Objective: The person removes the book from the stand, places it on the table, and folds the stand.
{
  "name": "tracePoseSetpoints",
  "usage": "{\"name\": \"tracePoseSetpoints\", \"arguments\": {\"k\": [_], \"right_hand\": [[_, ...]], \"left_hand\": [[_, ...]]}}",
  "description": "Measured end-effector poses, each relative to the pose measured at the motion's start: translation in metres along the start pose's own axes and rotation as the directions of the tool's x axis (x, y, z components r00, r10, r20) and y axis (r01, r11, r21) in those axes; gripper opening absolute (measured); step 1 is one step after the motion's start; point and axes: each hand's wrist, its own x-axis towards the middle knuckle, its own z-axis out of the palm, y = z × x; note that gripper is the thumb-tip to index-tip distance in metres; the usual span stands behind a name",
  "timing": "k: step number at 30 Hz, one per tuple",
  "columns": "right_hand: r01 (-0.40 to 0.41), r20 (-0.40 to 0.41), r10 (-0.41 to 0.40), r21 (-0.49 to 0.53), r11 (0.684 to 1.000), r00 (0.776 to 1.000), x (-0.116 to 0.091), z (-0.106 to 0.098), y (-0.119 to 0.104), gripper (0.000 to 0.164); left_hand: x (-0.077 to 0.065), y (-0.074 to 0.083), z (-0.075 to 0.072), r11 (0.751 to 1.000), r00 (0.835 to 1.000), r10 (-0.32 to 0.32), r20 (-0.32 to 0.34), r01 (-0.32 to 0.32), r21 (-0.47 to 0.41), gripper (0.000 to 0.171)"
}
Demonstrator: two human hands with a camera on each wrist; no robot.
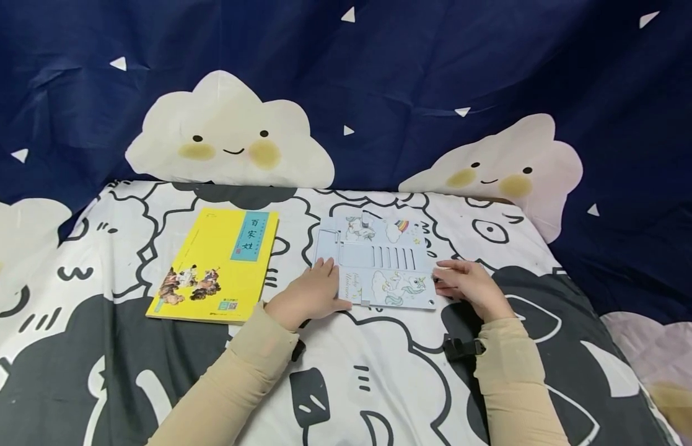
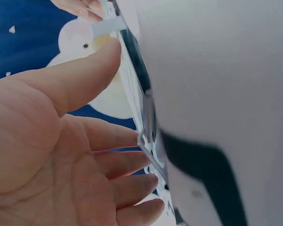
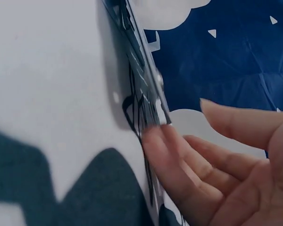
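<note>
A light blue book stand (image 1: 387, 260) with unicorn and rainbow prints lies folded flat on the patterned cloth, slots across its middle. My left hand (image 1: 312, 291) is at its left side, fingertips touching the edge; in the left wrist view the thumb and fingers (image 2: 127, 162) extend fairly straight along it. At the opposite side is my right hand (image 1: 469, 286). The right wrist view shows its fingertips (image 3: 155, 141) against the stand's edge (image 3: 153, 77), with the thumb apart from it. A yellow book (image 1: 214, 263) with a blue title panel lies left of my left hand.
A black-and-white cartoon cloth (image 1: 373, 365) covers the surface under everything. Behind it hangs a dark blue curtain (image 1: 390, 74) printed with smiling clouds and small white triangles. Black straps (image 1: 459, 348) show near both wrists.
</note>
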Motion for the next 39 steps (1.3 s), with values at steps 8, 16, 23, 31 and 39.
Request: {"name": "tracePoseSetpoints", "arguments": {"k": [8,16,23,31,39], "right_hand": [[0.099,-0.186,-0.095,0.013,0.995,0.978,0.0,0.004,-0.011,0.056],[0.166,-0.06,-0.16,0.112,0.98,0.985,0.024,0.019,-0.046,0.057],[0.177,0.09,-0.198,0.194,0.965,0.976,0.063,0.038,-0.072,0.053],[0.161,0.156,-0.179,0.119,0.98,0.972,0.104,0.06,-0.086,0.052],[0.138,0.177,-0.13,-0.032,0.99,0.976,0.127,0.07,-0.089,0.051]], "left_hand": [[-0.004,-0.01,-0.004,0.993,0.999,0.017,0.044,-0.011,-0.118,0.086],[-0.006,-0.009,-0.002,0.994,0.999,0.036,0.027,-0.033,-0.107,0.086],[-0.006,-0.008,-0.003,0.996,0.998,0.052,0.043,-0.049,-0.077,0.086],[-0.006,-0.009,-0.003,0.996,0.997,0.052,0.048,-0.048,-0.075,0.087],[-0.006,-0.009,-0.006,0.995,0.996,0.057,0.068,-0.051,-0.085,0.087]]}}
